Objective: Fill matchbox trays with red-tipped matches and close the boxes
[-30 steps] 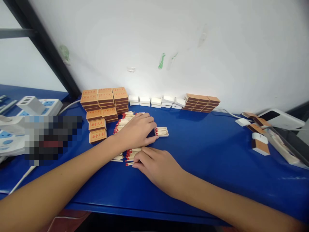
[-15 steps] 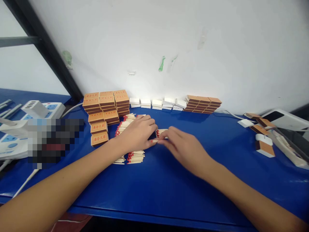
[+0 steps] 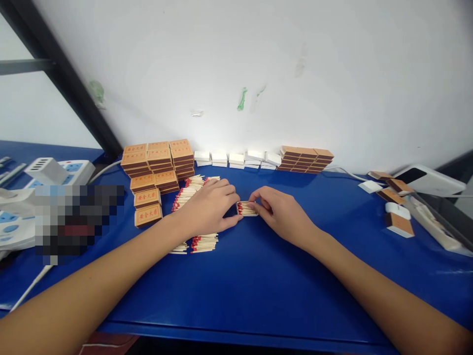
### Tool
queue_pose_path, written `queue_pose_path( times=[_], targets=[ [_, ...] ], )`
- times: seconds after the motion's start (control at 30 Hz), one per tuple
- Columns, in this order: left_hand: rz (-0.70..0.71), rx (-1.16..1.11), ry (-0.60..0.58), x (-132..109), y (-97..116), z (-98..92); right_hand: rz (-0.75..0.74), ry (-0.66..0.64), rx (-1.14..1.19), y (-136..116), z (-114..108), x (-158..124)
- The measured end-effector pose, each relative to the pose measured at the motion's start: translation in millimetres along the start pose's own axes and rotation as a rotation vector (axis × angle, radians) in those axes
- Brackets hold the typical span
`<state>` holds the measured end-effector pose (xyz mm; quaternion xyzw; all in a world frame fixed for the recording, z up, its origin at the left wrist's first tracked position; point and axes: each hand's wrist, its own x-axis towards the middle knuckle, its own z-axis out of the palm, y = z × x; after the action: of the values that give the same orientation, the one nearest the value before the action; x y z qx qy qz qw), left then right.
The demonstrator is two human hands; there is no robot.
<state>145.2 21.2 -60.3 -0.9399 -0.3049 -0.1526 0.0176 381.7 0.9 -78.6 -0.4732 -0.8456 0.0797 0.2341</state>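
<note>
A small white matchbox tray (image 3: 237,209) lies on the blue table between my hands. Red-headed matches (image 3: 247,209) fill it, heads to the left. My left hand (image 3: 212,204) steadies the tray's left end, thumb at the near corner and fingers at the far side. My right hand (image 3: 279,212) has its thumb and index finger pinched together on the matches at the right end of the tray. Partly hidden under my left hand and forearm is a pile of loose matches (image 3: 204,242), their red heads also pointing left.
Closed orange matchboxes (image 3: 148,214) are stacked at the left. White trays (image 3: 236,160) line the wall, beside stacked brown matchbox sleeves (image 3: 306,159). A power strip (image 3: 77,172) is at far left. Loose boxes (image 3: 401,224) and a white device (image 3: 428,180) lie at right.
My right hand has moved from the tray's near edge onto its right end. The match held there at the edge no longer shows, and more of the filled tray is visible. The view has shifted slightly.
</note>
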Motion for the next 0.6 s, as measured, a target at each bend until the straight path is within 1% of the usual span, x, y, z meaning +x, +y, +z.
queue_pose_path(
  times=[0.17,0.4,0.6],
  targets=[
    [0.025,-0.004,-0.005,0.2,1.6,0.6,-0.006,-0.001,0.021,-1.0,-1.7,-0.6],
    [0.025,-0.001,-0.004,0.6,0.9,1.1,-0.021,-0.047,0.053,-3.7,-4.4,-1.7],
    [0.042,0.02,0.002,0.5,2.0,1.5,-0.031,-0.054,0.071,-2.8,-2.8,-1.0]
  ],
)
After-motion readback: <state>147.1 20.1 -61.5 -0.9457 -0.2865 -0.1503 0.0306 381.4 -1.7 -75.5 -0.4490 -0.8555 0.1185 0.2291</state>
